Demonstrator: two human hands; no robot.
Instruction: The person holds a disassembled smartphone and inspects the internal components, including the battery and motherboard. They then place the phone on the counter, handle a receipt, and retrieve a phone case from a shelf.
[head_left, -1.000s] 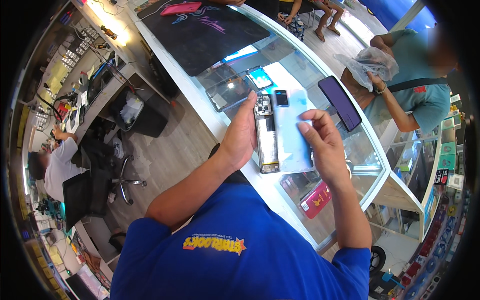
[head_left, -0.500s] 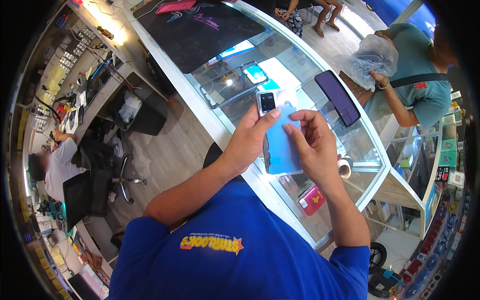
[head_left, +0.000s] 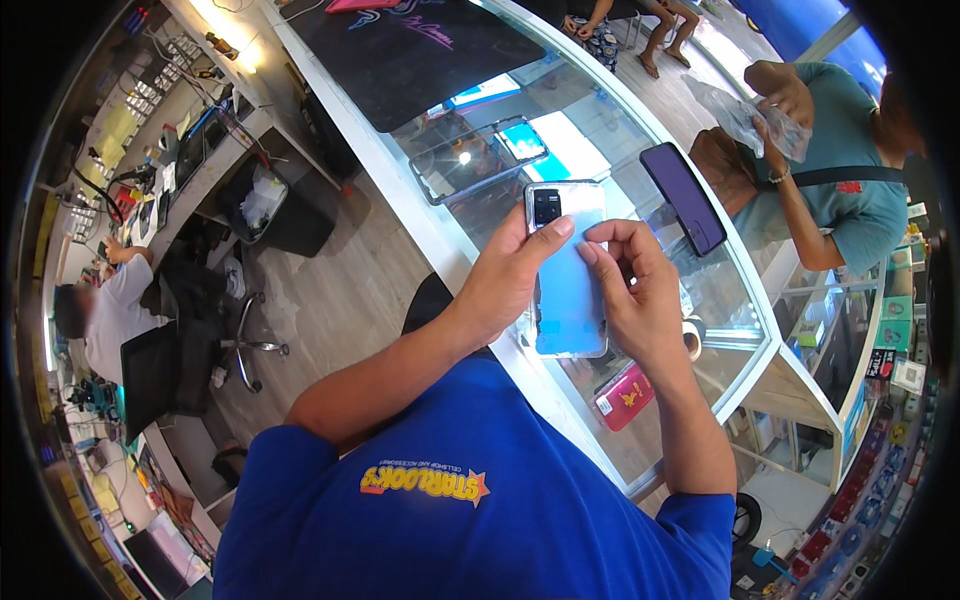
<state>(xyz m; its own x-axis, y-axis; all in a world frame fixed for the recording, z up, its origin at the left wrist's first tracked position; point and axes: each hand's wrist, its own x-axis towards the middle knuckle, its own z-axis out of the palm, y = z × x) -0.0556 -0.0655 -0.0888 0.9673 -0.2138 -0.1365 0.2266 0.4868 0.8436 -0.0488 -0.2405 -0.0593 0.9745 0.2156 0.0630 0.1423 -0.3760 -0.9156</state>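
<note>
A smartphone (head_left: 570, 300) with a shiny silver-blue back and a black camera block is tilted up above the glass counter. My left hand (head_left: 500, 275) is closed around its left edge, with the thumb lying across the back beside the camera block. At the phone's right edge my right hand (head_left: 640, 285) makes a pinch, thumb against forefinger; what lies between the fingertips is too small to make out. Beyond the phone a dark-rimmed clear frame (head_left: 425, 172) rests on the counter. Right of my hands, another phone (head_left: 683, 198) lies with a purple face up.
The glass counter (head_left: 745, 300) runs diagonally, with a black mat (head_left: 400, 70) at its far end. A red pack (head_left: 625, 395) and a tape roll (head_left: 692, 340) are near my right forearm. Across it, a person holds a plastic bag (head_left: 765, 125). A bin (head_left: 285, 210) stands left.
The blue sheet-like surface over the phone's back now looks paler and shinier, and more of its top edge shows. My right hand has shifted slightly right. The person's plastic bag is more bunched.
</note>
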